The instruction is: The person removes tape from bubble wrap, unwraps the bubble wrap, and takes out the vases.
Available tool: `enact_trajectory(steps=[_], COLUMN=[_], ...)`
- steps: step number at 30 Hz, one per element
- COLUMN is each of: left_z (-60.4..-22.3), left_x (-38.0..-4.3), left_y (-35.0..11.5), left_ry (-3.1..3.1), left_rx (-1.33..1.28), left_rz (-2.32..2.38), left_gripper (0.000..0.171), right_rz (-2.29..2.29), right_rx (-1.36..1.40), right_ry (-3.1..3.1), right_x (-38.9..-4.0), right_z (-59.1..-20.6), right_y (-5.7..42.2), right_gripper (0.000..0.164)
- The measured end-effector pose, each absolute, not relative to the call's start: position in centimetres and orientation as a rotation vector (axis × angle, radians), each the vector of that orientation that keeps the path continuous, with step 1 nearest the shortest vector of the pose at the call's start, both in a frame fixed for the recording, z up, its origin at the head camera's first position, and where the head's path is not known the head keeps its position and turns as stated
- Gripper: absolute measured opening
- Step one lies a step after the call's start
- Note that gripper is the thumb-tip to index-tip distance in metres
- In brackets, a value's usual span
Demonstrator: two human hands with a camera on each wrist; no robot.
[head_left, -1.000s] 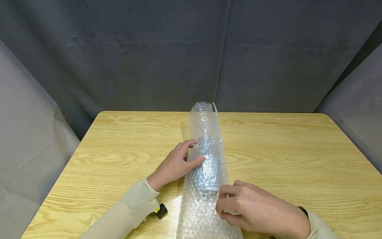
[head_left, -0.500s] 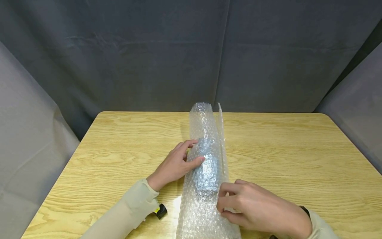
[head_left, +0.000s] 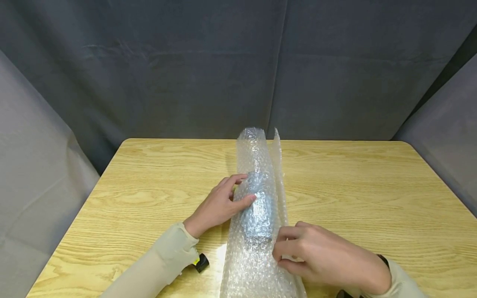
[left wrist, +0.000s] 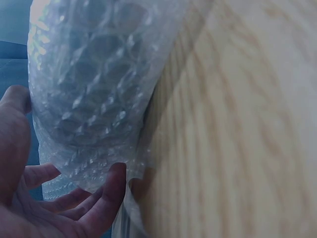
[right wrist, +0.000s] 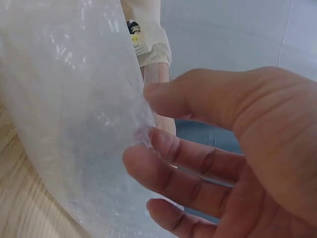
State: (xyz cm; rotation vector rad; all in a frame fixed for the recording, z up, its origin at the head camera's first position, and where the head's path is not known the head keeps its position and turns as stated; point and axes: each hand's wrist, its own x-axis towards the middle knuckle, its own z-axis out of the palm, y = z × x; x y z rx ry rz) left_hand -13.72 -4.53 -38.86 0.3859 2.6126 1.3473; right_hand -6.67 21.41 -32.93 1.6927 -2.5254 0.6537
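Observation:
A long strip of bubble wrap [head_left: 257, 269] lies folded over a pale blue, shiny object [head_left: 258, 217], whose kind the layers obscure. My left hand [head_left: 221, 203] holds the bundle from its left side, thumb on top and fingers curved along the flank. Close up in the left wrist view, its fingertips touch the lower side of the bubble wrap [left wrist: 94, 84]. On the right, near the front, my right hand [head_left: 316, 256] pinches the loose edge of the wrap. In the right wrist view, the bubble wrap [right wrist: 74, 99] spreads out from the thumb and fingertips.
A light wood table [head_left: 372, 186] carries everything. Dark grey curtain [head_left: 186, 74] hangs behind its far edge, with paler cloth [head_left: 33, 174] at the left. A small black device [head_left: 201, 263] sits under my left wrist.
The wrap's loose right edge has come away from the bundle toward the right, leaving a gap at the far end. My right hand has shifted slightly right; my left stays put.

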Motion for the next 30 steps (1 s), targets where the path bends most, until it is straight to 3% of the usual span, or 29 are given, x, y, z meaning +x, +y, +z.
enact_trajectory(steps=[30], left_z=[-38.7], left_x=[-13.7], left_y=[-4.4], left_ry=[2.631], left_rx=[0.367], left_rz=[1.320], left_gripper=[0.065], right_rz=[0.821], right_rx=[1.585], right_ry=[-2.689], right_x=[-7.9], right_z=[-32.5], right_y=[22.8], right_gripper=[0.011])
